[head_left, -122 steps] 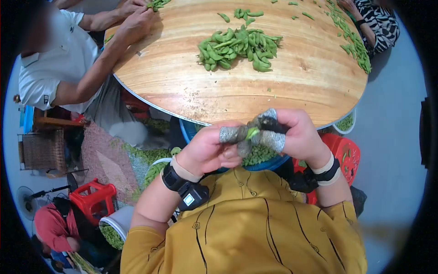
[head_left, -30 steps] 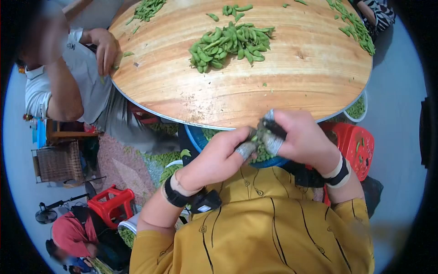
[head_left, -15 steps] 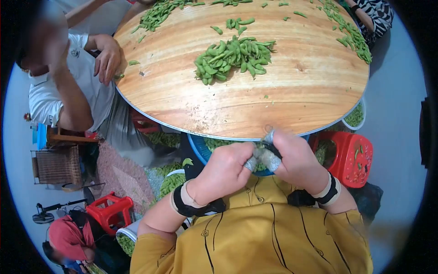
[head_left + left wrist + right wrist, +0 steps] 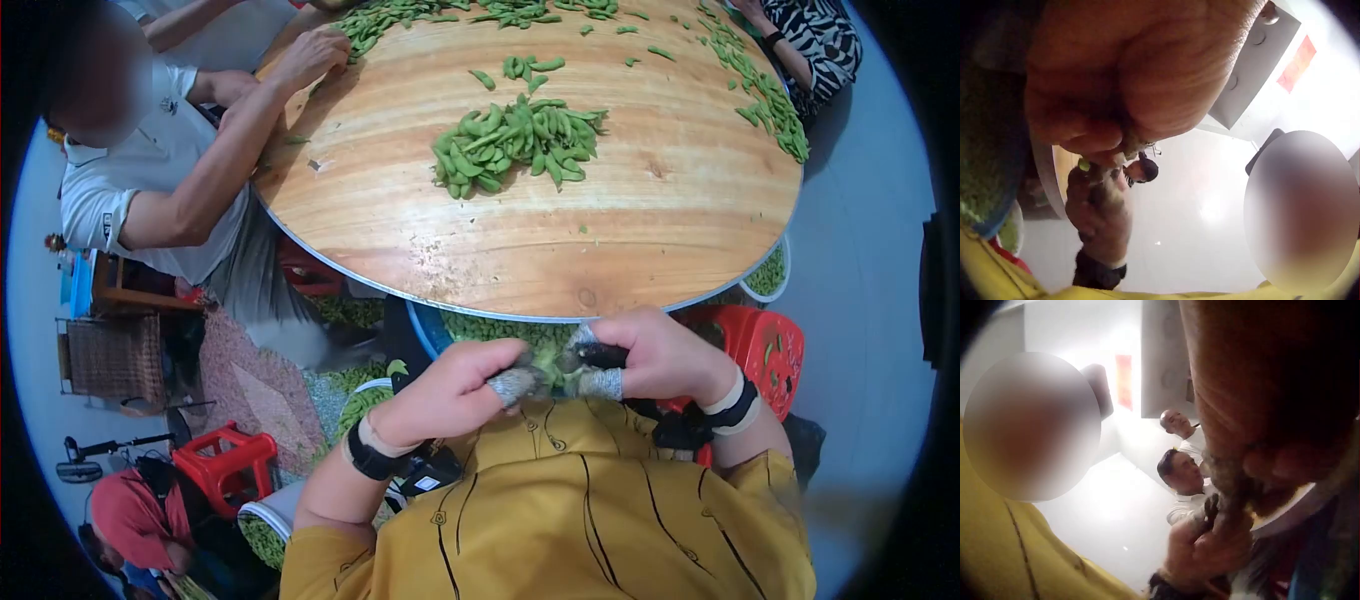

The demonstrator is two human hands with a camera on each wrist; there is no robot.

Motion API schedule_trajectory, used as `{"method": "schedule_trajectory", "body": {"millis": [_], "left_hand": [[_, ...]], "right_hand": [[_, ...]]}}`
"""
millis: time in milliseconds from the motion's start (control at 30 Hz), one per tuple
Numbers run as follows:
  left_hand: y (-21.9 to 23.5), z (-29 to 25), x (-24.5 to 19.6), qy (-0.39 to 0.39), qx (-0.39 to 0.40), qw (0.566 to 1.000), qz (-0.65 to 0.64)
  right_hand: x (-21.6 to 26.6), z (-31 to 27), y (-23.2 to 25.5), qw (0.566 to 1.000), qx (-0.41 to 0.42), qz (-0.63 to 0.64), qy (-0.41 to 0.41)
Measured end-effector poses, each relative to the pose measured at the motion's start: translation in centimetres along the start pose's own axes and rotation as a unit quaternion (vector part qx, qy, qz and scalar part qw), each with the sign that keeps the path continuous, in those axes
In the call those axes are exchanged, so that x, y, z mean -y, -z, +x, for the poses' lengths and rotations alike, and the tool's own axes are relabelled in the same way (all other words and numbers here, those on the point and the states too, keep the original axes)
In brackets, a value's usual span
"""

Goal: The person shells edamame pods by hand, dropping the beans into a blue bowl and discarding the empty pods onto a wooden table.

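Note:
Close together below the table edge in the head view, my left hand (image 4: 455,392) and right hand (image 4: 665,358) work on a small green soybean pod (image 4: 546,362), blurred and partly hidden by the fingers. Both pinch it between thumb and fingertips. Grey, stained wraps cover the working fingertips (image 4: 603,382). A green bit of the pod (image 4: 1084,164) shows beside the curled left fingers in the left wrist view. Just beneath the hands is a blue basin (image 4: 424,328) with shelled green beans. A pile of soybean pods (image 4: 515,145) lies on the round wooden table (image 4: 600,270).
A person in a white shirt (image 4: 150,190) sits at the left with an arm over the table. More pods (image 4: 755,80) line the right edge. A red stool (image 4: 765,350) stands at the right, another red stool (image 4: 228,462) at the lower left. White buckets (image 4: 768,275) hold green beans.
My hands have shifted slightly down from the table edge, and their fingertips have moved a little apart since half a second ago. The person at the left now reaches an arm across the table.

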State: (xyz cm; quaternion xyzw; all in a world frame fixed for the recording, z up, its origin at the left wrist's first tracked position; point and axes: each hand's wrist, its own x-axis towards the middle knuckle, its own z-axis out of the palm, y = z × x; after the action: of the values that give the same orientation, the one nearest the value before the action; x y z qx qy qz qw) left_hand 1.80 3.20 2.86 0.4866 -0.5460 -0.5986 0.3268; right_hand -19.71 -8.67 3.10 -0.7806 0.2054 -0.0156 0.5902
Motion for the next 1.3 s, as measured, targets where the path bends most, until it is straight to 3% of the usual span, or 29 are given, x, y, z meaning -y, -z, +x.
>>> {"method": "schedule_trajectory", "body": {"millis": [33,100,133,233,267,300,333,433,533,567,667,733,800,867,933,1033,1100,1167,1233,1267,1300], "left_hand": [[0.4,-0.6,0.6,0.000,-0.002,1.000,0.000],[1.2,-2.1,2.2,-0.007,-0.091,0.978,0.188],[1.5,-3.1,2.9,-0.004,-0.091,0.978,0.188],[2.1,-6.5,5.5,0.127,-0.138,0.891,0.413],[2.0,-7.6,6.4,0.216,-0.115,0.846,0.474],[1.8,-8.5,6.9,0.302,-0.091,0.789,0.528],[1.7,-9.2,7.3,0.303,-0.091,0.787,0.529],[1.5,-10.0,7.0,0.334,-0.087,0.762,0.548],[0.5,-8.4,5.6,0.195,-0.191,0.817,0.508],[0.2,-7.7,5.2,0.194,-0.195,0.815,0.509],[-1.0,-5.5,3.5,0.072,-0.225,0.853,0.465],[-2.1,-3.8,1.9,0.025,-0.235,0.862,0.448],[-3.3,-1.8,0.3,-0.021,-0.242,0.868,0.433],[-4.4,0.5,-1.2,-0.194,-0.288,0.853,0.391],[-5.3,1.8,-2.2,-0.194,-0.258,0.847,0.423],[-6.4,2.6,-2.8,-0.201,-0.211,0.847,0.444],[-6.5,2.7,-2.2,-0.144,-0.107,0.869,0.462],[-6.6,3.2,-1.6,-0.172,-0.119,0.884,0.419],[-6.3,3.6,-0.9,-0.194,-0.115,0.908,0.352],[-6.3,3.4,-0.8,-0.119,-0.125,0.934,0.312],[-6.2,3.6,0.2,-0.101,-0.128,0.960,0.228]], "right_hand": [[0.0,0.3,0.7,1.000,0.001,0.000,0.001],[0.4,1.3,2.4,0.990,-0.073,-0.108,0.057],[0.6,2.0,3.5,0.976,-0.139,-0.164,0.047],[-0.3,5.5,7.4,0.892,-0.280,-0.350,0.064],[-0.9,6.7,8.6,0.892,-0.280,-0.349,0.065],[-1.6,7.9,9.5,0.866,-0.290,-0.401,0.075],[-2.3,8.8,10.1,0.836,-0.299,-0.451,0.086],[-3.7,10.6,10.7,0.832,-0.301,-0.459,0.079],[-3.1,10.1,10.3,0.837,-0.288,-0.463,0.046],[-3.2,9.6,10.2,0.835,-0.290,-0.464,0.051],[-3.2,7.4,9.3,0.855,-0.342,-0.382,0.080],[-1.8,4.9,8.0,0.908,-0.320,-0.269,0.033],[-1.3,2.6,6.3,0.933,-0.283,-0.219,0.029],[-0.7,0.3,4.7,0.971,-0.201,-0.128,-0.001],[1.0,-2.0,3.2,0.989,-0.122,-0.017,-0.078],[1.0,-3.8,2.2,0.995,-0.103,0.012,-0.001],[0.6,-4.3,1.7,0.992,-0.115,0.041,-0.024],[0.4,-4.4,1.2,0.988,-0.126,0.073,-0.051],[-0.1,-4.1,0.5,0.986,-0.145,0.079,-0.021],[-0.2,-3.8,0.4,0.980,-0.150,0.126,-0.027],[-0.6,-3.4,0.3,0.973,-0.147,0.174,-0.035]]}}
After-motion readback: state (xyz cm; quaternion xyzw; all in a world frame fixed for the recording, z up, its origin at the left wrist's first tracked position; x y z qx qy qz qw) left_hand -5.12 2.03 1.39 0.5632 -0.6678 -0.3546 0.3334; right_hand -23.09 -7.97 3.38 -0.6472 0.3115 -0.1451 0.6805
